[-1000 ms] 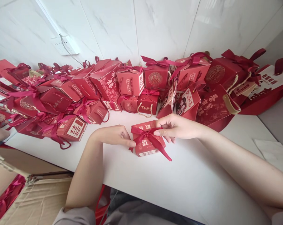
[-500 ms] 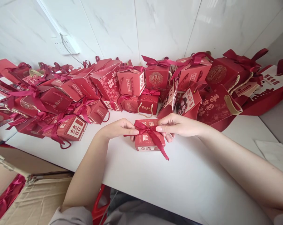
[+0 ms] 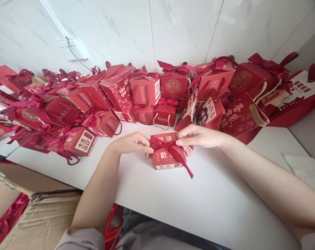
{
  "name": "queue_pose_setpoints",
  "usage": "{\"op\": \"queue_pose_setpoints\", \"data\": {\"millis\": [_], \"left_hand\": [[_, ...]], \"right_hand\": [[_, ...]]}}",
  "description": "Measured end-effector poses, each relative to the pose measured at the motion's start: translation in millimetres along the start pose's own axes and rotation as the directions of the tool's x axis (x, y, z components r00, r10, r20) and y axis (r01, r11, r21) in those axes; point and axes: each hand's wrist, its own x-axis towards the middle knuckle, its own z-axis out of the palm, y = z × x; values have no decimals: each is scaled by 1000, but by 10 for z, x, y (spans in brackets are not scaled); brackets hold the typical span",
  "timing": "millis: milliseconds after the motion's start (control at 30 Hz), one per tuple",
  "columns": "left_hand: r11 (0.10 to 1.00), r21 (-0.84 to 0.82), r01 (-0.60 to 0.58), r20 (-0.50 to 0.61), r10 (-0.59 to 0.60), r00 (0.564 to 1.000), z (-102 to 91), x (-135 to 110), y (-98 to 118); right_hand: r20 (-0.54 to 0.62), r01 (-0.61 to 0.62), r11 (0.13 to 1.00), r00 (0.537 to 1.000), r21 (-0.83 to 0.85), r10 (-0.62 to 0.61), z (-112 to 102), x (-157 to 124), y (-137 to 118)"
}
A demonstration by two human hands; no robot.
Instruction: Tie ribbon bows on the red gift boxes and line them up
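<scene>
A small red gift box (image 3: 164, 158) with white and gold characters sits on the white table in front of me. Across its top runs a dark red ribbon (image 3: 176, 155) tied in a bow, one tail hanging over the near right corner. My left hand (image 3: 133, 143) pinches the bow's left loop between thumb and fingers at the box's left side. On the right, my right hand (image 3: 196, 136) pinches the other loop, its lower fingers beside the box. The fingertips partly cover both loops.
Many red gift boxes (image 3: 145, 88) with bows and cord handles are stacked along the tiled wall (image 3: 183, 31). A cardboard box (image 3: 50, 215) holding red ribbon stands at the lower left. Behind the stack is a wall socket (image 3: 72, 49) with a cable. The white table (image 3: 199, 201) extends toward me.
The gift box has turned slightly and its near end has shifted a little right. The ribbon tail has swung right with it. Both hands keep hold of the bow.
</scene>
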Motion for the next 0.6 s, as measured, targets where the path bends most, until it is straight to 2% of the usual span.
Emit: {"op": "queue_pose_setpoints", "data": {"millis": [133, 267, 433, 600], "left_hand": [[999, 22, -35, 31, 34, 999, 0, -17, 13], [994, 104, -14, 70, 7, 998, -1, -53, 49], [997, 71, -8, -10, 9, 1000, 41, -48, 79], [998, 49, -30, 56, 28, 998, 78, -4, 80]], "right_hand": [[-6, 9, 1000, 1000, 16, -9, 19, -10, -23], [-7, -11, 1000, 1000, -6, 11, 39, -45, -84], [-3, -19, 1000, 1000, 24, 19, 43, -33, -82], [-6, 5, 999, 1000, 46, -5, 22, -7, -21]]}}
